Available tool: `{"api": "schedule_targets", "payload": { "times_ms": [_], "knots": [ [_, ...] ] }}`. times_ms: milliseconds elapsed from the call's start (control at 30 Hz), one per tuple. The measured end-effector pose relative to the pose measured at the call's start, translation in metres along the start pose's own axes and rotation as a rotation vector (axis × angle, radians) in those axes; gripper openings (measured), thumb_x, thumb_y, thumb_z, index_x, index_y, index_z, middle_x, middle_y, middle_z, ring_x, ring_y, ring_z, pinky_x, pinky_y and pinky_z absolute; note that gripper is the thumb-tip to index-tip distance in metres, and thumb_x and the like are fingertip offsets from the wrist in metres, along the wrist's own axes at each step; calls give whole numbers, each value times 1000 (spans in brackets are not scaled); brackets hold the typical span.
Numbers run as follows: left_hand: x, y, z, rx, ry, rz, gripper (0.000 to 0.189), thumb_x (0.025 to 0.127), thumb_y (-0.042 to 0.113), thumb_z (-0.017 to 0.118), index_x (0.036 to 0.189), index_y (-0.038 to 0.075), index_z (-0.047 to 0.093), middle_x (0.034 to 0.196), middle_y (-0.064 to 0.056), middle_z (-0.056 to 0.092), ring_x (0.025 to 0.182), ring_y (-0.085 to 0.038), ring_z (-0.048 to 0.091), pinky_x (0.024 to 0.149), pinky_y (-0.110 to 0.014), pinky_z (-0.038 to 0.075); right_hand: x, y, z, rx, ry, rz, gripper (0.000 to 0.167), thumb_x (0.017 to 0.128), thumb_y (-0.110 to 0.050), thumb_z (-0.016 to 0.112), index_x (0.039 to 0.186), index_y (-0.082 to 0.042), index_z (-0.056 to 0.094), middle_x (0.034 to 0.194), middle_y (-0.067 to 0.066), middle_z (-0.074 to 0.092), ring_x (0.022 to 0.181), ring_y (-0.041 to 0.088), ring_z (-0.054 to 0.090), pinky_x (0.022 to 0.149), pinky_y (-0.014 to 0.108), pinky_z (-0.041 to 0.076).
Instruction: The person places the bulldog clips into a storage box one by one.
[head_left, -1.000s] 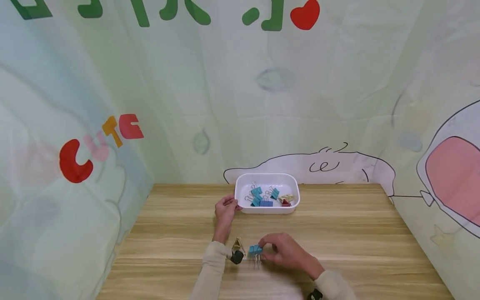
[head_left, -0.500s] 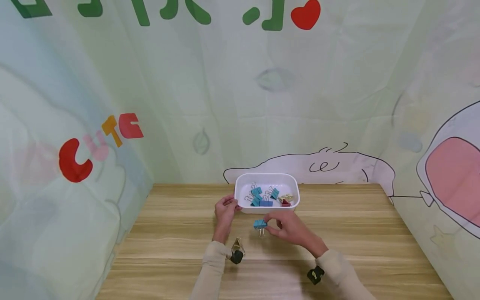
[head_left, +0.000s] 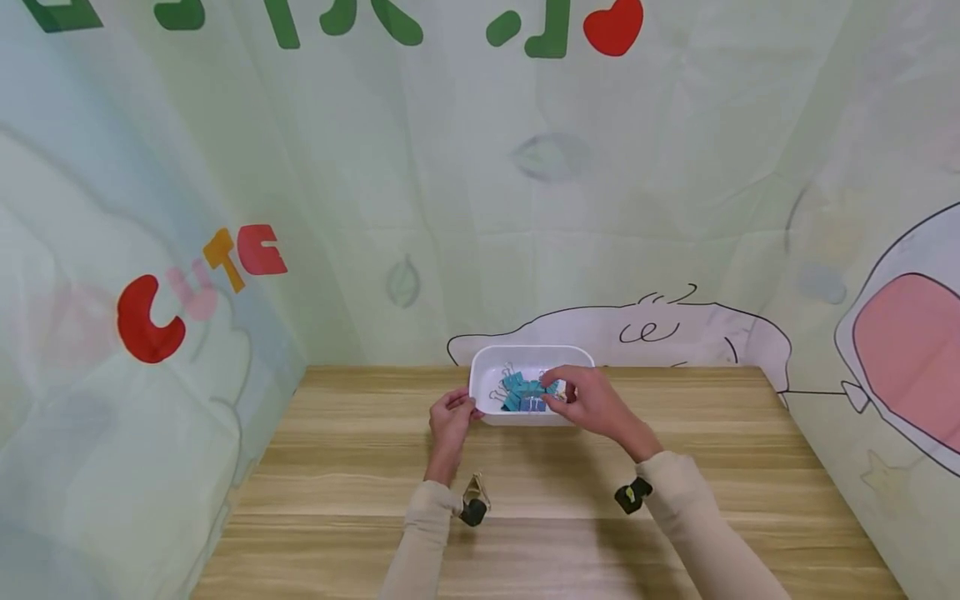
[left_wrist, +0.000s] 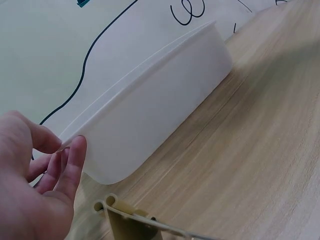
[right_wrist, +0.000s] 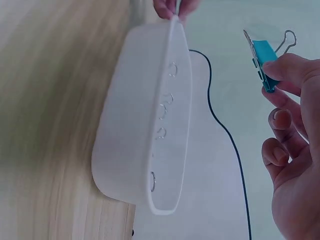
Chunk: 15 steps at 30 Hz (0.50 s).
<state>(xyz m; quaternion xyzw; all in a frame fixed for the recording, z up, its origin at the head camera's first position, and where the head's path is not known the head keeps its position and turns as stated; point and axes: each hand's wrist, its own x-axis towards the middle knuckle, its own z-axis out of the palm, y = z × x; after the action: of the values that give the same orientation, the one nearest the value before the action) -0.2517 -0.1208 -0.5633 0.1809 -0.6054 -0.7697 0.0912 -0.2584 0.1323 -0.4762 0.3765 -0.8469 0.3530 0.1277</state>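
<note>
A teal binder clip [right_wrist: 265, 57] with wire handles is pinched between the thumb and fingers of my right hand [head_left: 597, 402]. In the head view, this hand and clip are over the white plastic box [head_left: 491, 421]. The right wrist view shows the clip up beyond the box's open top. My left hand [head_left: 452, 423] pinches the rim at the box's near left corner, thumb and fingers on either side, as the left wrist view shows. Inside the box lie several teal binder clips [head_left: 512, 402] and a blue one [head_left: 532, 405]; the right hand covers the box's right end.
A gold-coloured clip [head_left: 477, 487] shows beside the left wrist, next to a small black camera [head_left: 473, 512]. The box stands at the back of the wooden table [head_left: 360, 500], close to the printed curtain [head_left: 360, 300].
My right hand has carried the teal binder clip from the near part of the table forward to over the box. The left hand has stayed at the box's corner.
</note>
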Motion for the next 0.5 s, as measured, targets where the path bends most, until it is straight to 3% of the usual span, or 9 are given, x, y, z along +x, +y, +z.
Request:
{"api": "schedule_targets", "payload": {
  "times_ms": [267, 500],
  "knots": [
    [1, -1, -1, -26, -12, 15, 31, 93, -13, 62, 123, -20, 59, 101, -17, 62, 76, -22, 67, 68, -24, 65, 12, 13, -8, 42, 11, 180, 19, 91, -14, 80, 109, -10, 76, 90, -2, 70, 67, 13, 52, 48, 22, 44],
    [1, -1, 0, -19, -11, 10, 30, 93, -12, 62, 122, -19, 60, 102, -17, 61, 73, -18, 65, 67, -24, 65, 15, 23, -10, 33, 43, 218, 16, 93, -14, 79, 108, -9, 76, 91, 0, 70, 69, 17, 53, 52, 25, 44]
  ]
}}
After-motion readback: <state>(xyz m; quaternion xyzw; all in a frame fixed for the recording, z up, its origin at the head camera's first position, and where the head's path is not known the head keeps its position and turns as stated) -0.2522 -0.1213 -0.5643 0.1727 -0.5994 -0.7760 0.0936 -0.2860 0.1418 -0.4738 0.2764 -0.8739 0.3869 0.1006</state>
